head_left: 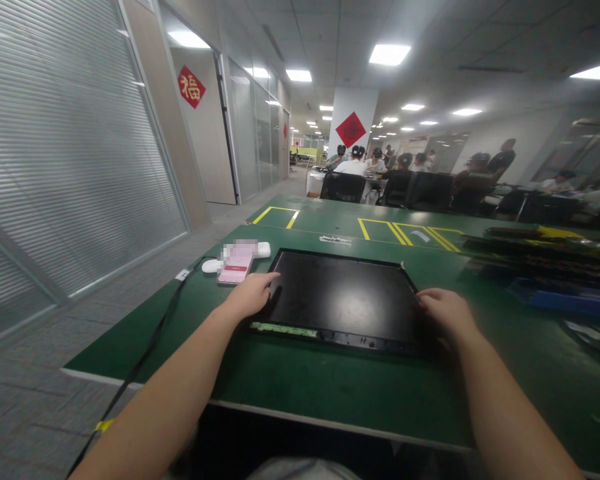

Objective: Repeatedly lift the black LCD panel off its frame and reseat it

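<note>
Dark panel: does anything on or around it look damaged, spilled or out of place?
No spill or crack is visible. A green circuit strip shows along the near edge of the dark panel, odd for looking uncovered against the black. The dark stack at right looks uneven, but blur hides details.

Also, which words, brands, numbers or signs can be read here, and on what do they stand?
"福", on the red paper diamond on the door.
Second red diamond, on the pillar: too dark and blurred to read.
Third red diamond, farther back: too small.
Phone: writing too small and blurred.
Flat screen: no readable text.
</note>
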The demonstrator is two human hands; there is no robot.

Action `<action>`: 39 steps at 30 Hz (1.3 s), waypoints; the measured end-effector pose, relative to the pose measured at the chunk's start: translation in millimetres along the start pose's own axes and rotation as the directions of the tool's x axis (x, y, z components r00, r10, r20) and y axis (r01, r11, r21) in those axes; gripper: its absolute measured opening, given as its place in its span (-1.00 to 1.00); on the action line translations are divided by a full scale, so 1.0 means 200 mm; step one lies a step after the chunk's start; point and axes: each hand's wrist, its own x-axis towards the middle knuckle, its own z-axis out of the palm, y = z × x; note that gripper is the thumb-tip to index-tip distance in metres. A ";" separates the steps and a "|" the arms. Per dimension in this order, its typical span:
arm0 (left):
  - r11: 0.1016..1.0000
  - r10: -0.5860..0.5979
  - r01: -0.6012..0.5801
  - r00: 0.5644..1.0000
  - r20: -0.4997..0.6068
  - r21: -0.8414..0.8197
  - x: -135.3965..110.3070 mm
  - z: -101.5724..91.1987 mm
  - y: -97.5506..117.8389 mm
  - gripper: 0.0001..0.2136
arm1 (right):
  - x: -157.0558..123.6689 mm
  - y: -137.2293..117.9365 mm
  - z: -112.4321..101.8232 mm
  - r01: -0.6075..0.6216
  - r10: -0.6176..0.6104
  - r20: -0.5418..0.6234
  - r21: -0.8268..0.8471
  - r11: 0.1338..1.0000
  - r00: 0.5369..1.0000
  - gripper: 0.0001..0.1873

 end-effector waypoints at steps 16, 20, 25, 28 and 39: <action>0.996 -0.086 0.084 0.995 -0.051 -0.023 0.03 0.01 0.03 -0.54 | -0.01 -0.01 -0.01 -0.007 0.007 0.008 -0.002 1.000 1.000 -0.67; 0.997 -0.075 0.076 0.996 -0.039 0.017 0.03 0.01 0.03 -0.59 | -0.01 -0.02 -0.01 -0.006 0.006 0.016 0.003 1.000 1.000 -0.67; 0.997 -0.067 0.069 0.997 -0.049 0.035 0.03 0.00 0.03 -0.62 | -0.01 -0.01 0.00 0.018 -0.018 0.031 -0.014 1.000 0.999 -0.68; 0.997 -0.073 0.074 0.996 -0.048 0.023 0.02 0.00 0.04 -0.62 | 0.00 0.00 0.01 0.057 -0.056 0.009 -0.039 0.998 0.998 -0.70; 0.988 -0.051 0.032 0.991 -0.122 -0.150 0.04 0.10 -0.04 -0.52 | -0.22 -0.29 -0.16 0.261 -0.248 -0.085 0.262 0.929 0.965 -0.73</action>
